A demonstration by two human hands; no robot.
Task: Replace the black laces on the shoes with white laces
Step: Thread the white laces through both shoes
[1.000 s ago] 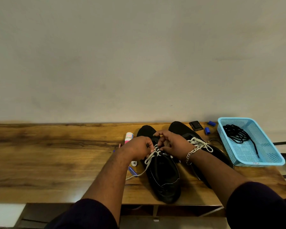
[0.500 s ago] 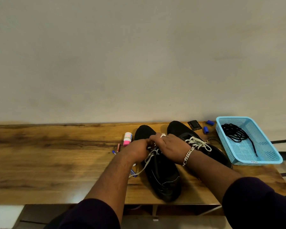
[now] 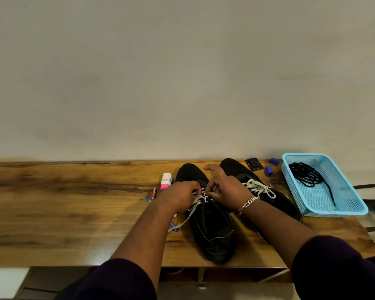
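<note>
Both hands met over the left shoe [image 3: 208, 226] in the head view. Left hand [image 3: 180, 197] pinched the white lace [image 3: 193, 207] at the eyelets, fingers curled; right hand [image 3: 224, 189] gripped the same lace from 3 o'clock, index finger lifted. One loose end trailed to 7 o'clock on the table [image 3: 63, 213]. Right shoe [image 3: 268, 191] already carried a tied white lace. Black laces [image 3: 307, 175] lay in the basket [image 3: 355, 210] at 2 o'clock. I judge the tying was in hand; next, both ends must be pulled tight evenly.
</note>
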